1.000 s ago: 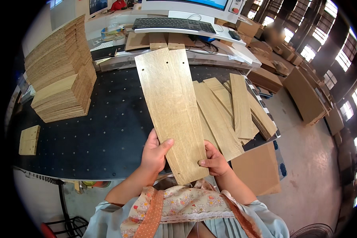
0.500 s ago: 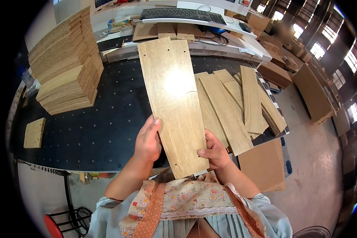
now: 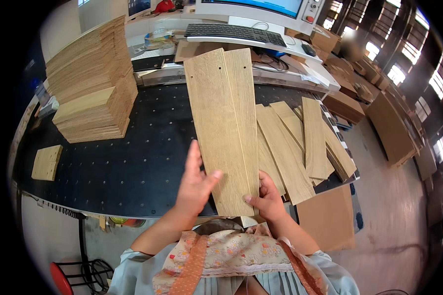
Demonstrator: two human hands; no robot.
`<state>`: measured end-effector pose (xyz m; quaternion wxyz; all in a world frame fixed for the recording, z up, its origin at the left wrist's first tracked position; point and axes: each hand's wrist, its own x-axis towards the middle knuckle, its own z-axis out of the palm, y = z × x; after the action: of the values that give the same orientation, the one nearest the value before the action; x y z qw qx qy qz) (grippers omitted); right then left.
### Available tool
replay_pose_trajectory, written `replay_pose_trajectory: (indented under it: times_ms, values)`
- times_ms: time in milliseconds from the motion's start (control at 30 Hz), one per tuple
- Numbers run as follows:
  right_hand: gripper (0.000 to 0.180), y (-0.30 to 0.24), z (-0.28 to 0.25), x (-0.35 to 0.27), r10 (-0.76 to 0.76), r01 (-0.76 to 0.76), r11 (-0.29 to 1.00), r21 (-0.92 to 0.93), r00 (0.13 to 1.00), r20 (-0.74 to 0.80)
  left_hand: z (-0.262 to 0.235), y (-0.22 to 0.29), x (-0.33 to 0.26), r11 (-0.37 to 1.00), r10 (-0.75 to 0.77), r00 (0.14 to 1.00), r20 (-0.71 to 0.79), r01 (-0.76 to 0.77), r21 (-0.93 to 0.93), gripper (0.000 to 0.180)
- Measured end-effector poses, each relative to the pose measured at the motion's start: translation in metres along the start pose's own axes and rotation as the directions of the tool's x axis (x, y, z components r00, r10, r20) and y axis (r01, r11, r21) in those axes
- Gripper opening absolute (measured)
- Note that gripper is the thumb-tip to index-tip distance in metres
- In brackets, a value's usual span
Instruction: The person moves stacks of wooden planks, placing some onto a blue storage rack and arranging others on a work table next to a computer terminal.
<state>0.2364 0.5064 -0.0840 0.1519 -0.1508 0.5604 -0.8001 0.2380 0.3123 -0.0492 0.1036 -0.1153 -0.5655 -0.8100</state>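
Two light wood-grain boards stand upright in front of me, overlapping and fanned apart at the top. The left board [image 3: 214,123] seems to lie over the right board [image 3: 245,103], and small dark holes show near their top ends. My right hand [image 3: 270,199] grips the lower right edge, thumb on the front and fingers behind. At the lower left edge is my left hand [image 3: 196,184], its fingers stretched out and its thumb tip against the left board's face. What lies behind the boards is hidden.
Several loose boards [image 3: 285,152] lie on the black dotted table [image 3: 152,172] at right. A tall stack of boards [image 3: 91,83] stands at left, near a small wooden block [image 3: 47,162]. Behind are a keyboard [image 3: 236,33] and a monitor [image 3: 261,7]. A cardboard sheet [image 3: 325,221] lies below the table's right end.
The two boards have spread into a wider fan at the top, and the glare on them is gone. My left hand has loosened, its fingers straightening beside the edge. The view has tilted up slightly.
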Motion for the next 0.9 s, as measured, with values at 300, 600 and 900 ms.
replay_pose_trajectory:
  times_ms: [300, 600, 900]
  values:
    - [0.077, 0.015, 0.019, -0.007, -0.241, 0.333, 0.844, -0.421, 0.936, 0.257, 0.007, -0.033, 0.001, 0.95, -0.011, 1.0, 0.023, 0.018, -0.312, 0.097]
    - [0.079, 0.002, 0.004, -0.016, -0.062, 0.05, 0.992, 0.118, 0.993, 0.096, -0.027, -0.031, 0.014, 0.622, -0.051, 0.947, 0.317, 0.278, -0.732, 0.09]
    - [0.089, 0.014, -0.007, -0.011, -0.095, -0.069, 0.786, 0.615, 0.968, 0.231, -0.034, -0.03, 0.01, 0.471, 0.035, 0.89, 0.455, 0.387, -0.793, 0.095]
